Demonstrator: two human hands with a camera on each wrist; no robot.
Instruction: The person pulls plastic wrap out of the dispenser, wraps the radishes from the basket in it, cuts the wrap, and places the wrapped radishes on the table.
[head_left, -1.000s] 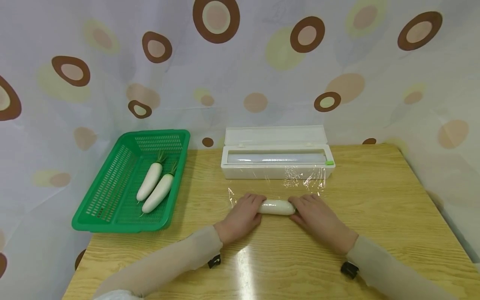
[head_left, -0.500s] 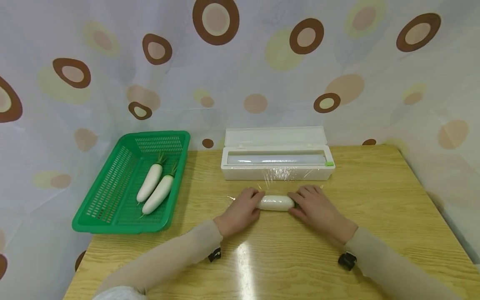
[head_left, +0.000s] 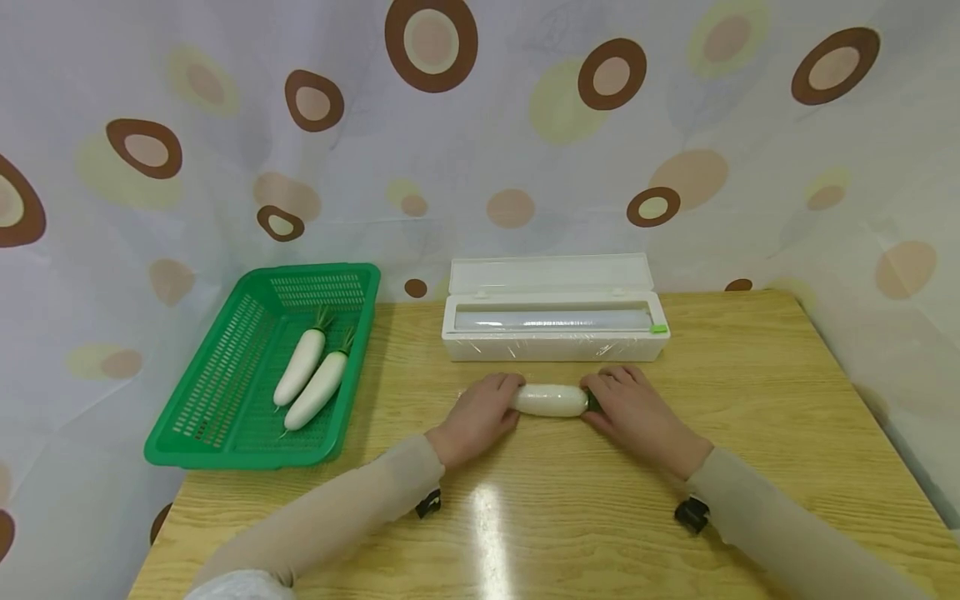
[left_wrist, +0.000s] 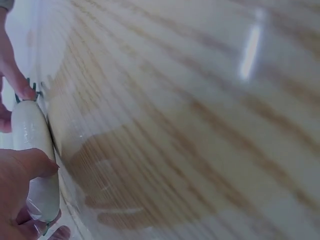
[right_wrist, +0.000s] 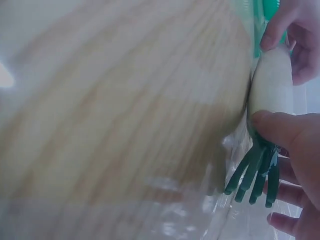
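A white radish [head_left: 551, 401], with clear plastic wrap round it, lies crosswise on the wooden table. My left hand [head_left: 480, 415] grips its tapered root end. At the other end my right hand [head_left: 636, 414] holds the radish by its top; in the right wrist view the thumb lies on the white flesh beside the cut green stalks [right_wrist: 256, 172]. Wrinkled plastic wrap [right_wrist: 175, 215] spreads over the table near the stalks. Just behind the hands stands a white wrap dispenser box [head_left: 555, 348] with its lid raised and a roll of plastic wrap [head_left: 555, 320] inside.
A green plastic basket [head_left: 243, 457] at the left holds two more white radishes, one [head_left: 300, 367] beside the other [head_left: 317, 390]. A green cutter slide [head_left: 659, 329] sits at the dispenser's right end. Behind the wooden table [head_left: 585, 517] hangs a patterned curtain [head_left: 480, 125].
Both hands have moved the radish away from me, closer to the dispenser, and it has turned under the fingers. The loose film between radish and dispenser has become shorter.
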